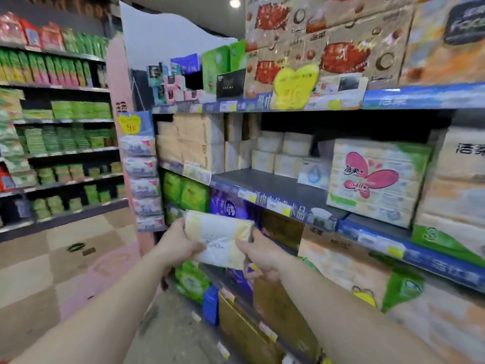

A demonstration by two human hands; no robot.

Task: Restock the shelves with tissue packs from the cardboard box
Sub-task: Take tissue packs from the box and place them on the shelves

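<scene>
Item: one white-and-yellow tissue pack point(219, 239), gripped at its ends by my left hand point(178, 245) and right hand point(262, 254), fingers curled round it, held below the bare grey shelf point(267, 181).

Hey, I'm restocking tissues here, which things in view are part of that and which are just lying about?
Part of the job:
tissue pack, held by left hand and right hand
bare grey shelf
stacked cream tissue packs

Just about:
green packets on far shelves
dark ring on floor
</scene>
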